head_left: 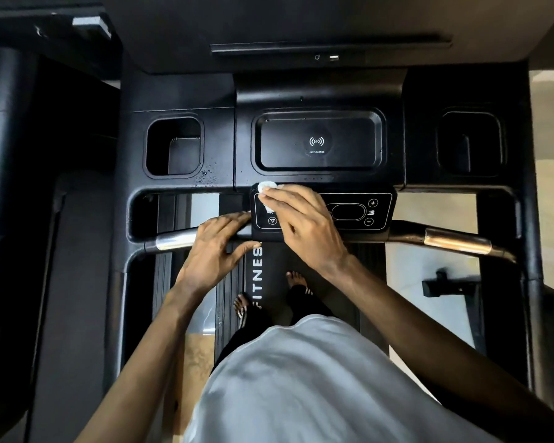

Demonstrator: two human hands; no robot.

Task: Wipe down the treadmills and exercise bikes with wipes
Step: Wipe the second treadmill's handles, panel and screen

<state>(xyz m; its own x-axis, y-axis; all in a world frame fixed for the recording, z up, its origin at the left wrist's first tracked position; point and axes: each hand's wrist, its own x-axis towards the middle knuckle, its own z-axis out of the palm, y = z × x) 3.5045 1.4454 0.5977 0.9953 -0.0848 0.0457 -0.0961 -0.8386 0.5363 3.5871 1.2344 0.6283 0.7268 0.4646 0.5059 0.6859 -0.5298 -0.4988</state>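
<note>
I stand on a black treadmill and look down at its console [224, 148]. My right hand [301, 225] lies flat with straight fingers on a white wipe [266, 187], pressing it onto the left part of the small control panel [349, 212]. Most of the wipe is hidden under the fingers. My left hand [215, 247] rests on the front handlebar [173, 239] just left of the panel, its fingers laid over the bar.
A wireless charging tray [317, 142] sits mid-console, with cup holders at the left [175, 147] and right [470, 142]. Water droplets [205, 177] speckle the console beside the left holder. My feet stand on the belt [269, 282] below. Another machine [10, 155] stands at the left.
</note>
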